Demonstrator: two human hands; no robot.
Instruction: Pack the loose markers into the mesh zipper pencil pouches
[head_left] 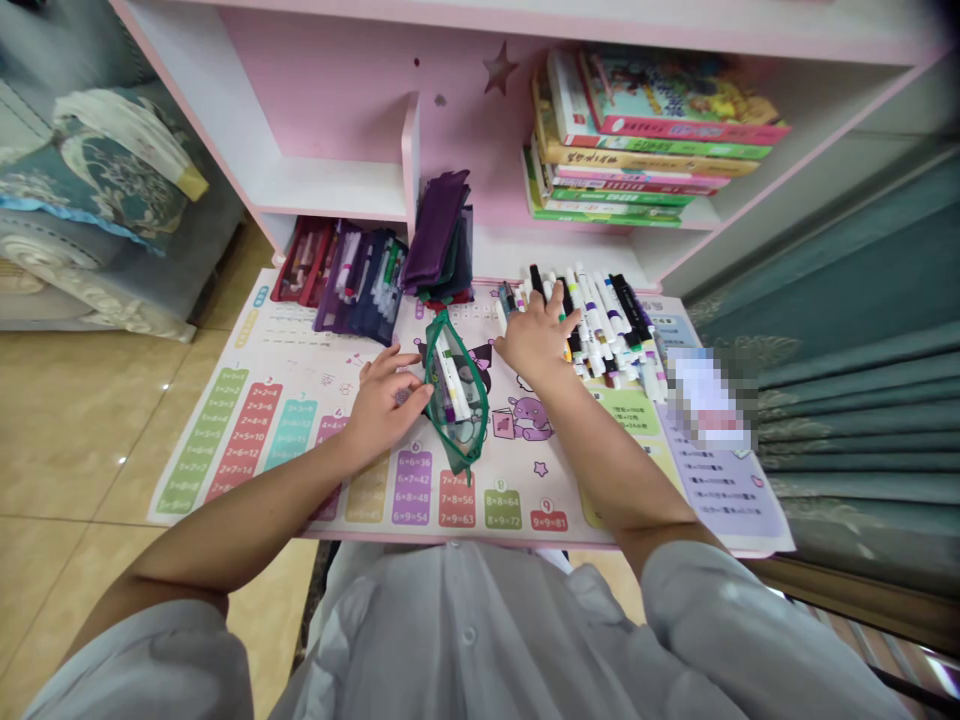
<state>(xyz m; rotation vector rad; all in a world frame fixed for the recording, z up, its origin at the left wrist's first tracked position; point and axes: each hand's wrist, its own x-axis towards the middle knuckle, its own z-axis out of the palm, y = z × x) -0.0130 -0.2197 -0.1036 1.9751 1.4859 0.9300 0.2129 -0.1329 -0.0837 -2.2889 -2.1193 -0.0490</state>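
A green zip pencil pouch (480,385) with mesh sides lies unzipped in the middle of the desk, with a few markers (454,380) inside. My left hand (388,395) is at the pouch's left edge, with thumb and forefinger on its rim. To the right, my right hand (541,335) reaches over the near left side of a heap of markers (596,315). Its fingers are spread and touch the pens. Most of the markers have white barrels, and some are black with coloured caps. Whether a marker lies under my right palm is hidden.
Filled red, purple and blue pouches (364,275) lie at the back left. Beside them, folded purple and dark pouches (439,230) are stacked against the shelf divider (411,150). Books (637,150) fill the right shelf. A blurred-out rectangular object (711,398) lies at the right, near a curtain (840,330).
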